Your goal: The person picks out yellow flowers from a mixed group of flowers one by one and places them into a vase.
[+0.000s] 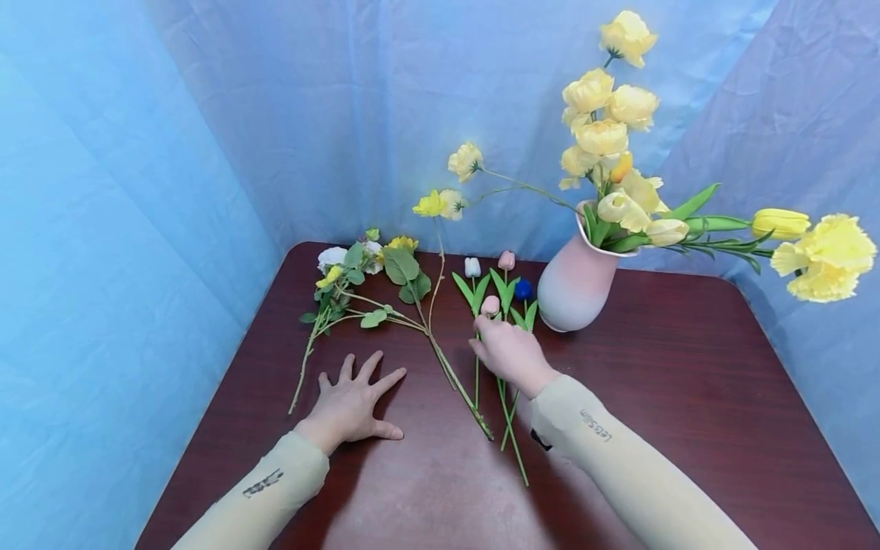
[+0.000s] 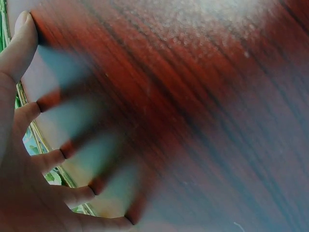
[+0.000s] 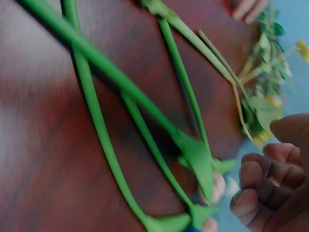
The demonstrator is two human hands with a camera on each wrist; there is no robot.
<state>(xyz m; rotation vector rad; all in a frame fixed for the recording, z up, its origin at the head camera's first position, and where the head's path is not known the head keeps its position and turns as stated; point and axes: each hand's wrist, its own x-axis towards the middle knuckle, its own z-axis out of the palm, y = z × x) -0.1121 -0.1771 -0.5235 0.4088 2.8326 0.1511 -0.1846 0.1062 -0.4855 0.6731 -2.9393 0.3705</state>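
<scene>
My left hand (image 1: 351, 403) rests on the dark wooden table (image 1: 412, 496) with its fingers spread wide. In the left wrist view, the fingertips meet the glossy surface. My right hand (image 1: 510, 353) hovers over several artificial tulips lying on the table. Near its fingertips is a pink tulip (image 1: 490, 306); beyond it lie a white tulip (image 1: 472, 267), another pink tulip (image 1: 506, 260) and a blue tulip (image 1: 523, 289). In the right wrist view, the fingers of the right hand (image 3: 277, 181) bend loosely, thumb apart, with nothing between them. Green stems (image 3: 99, 121) cross beneath that hand.
A pink and pale blue vase (image 1: 579, 286) stands at the back right, filled with yellow flowers (image 1: 601, 139). Some reach far right over the table. Left of the tulips lie leafy branches (image 1: 402, 267) with white and yellow blooms. Blue cloth (image 1: 330, 114) hangs behind the table.
</scene>
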